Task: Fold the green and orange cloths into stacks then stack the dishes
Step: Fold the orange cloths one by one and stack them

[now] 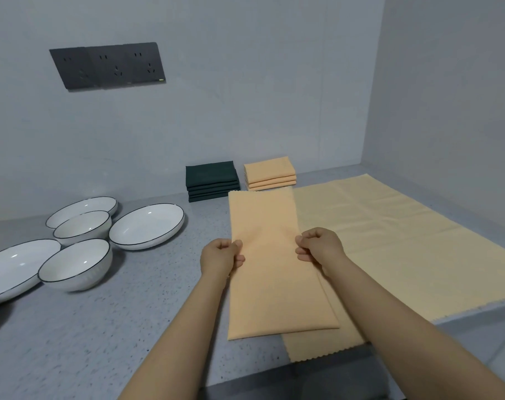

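Working at the grey counter (101,327), we've got a big unfolded orange cloth (390,241) spread flat on the right. Over its left edge sits the folded orange strip (268,278), left hand (221,258) and right hand (320,246) pinching its sides. Green stack (212,180) and orange stack (270,173) sit behind, white dishes (147,226) unstacked on the left.
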`<state>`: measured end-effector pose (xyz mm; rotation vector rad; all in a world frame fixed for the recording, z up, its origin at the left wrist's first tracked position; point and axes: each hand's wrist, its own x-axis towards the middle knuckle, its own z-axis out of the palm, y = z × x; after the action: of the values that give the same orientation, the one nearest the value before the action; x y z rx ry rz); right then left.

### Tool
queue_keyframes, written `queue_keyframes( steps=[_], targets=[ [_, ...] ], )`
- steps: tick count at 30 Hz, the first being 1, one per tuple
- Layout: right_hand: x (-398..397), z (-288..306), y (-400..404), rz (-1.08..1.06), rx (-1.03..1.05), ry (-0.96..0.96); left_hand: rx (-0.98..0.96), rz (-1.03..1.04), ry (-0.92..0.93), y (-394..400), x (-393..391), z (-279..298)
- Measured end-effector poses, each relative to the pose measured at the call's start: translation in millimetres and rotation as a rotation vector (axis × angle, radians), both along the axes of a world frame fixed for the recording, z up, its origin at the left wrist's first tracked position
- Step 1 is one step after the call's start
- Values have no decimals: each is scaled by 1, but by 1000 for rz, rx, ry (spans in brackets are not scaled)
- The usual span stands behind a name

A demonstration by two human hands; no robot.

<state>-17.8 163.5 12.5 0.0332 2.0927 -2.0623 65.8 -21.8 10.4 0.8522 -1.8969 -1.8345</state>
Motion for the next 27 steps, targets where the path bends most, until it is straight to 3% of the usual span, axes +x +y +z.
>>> queue_keyframes(
  steps=[9, 16, 27],
  targets=[
    [4, 7, 16, 107, -119, -71, 243, -95, 98, -5, 22, 16],
    [19, 3, 23, 199, 210, 162, -203, -204, 45, -3, 45, 8],
    [30, 2, 23, 293, 535, 454, -643, -298, -21, 6, 55, -1]
  ],
)
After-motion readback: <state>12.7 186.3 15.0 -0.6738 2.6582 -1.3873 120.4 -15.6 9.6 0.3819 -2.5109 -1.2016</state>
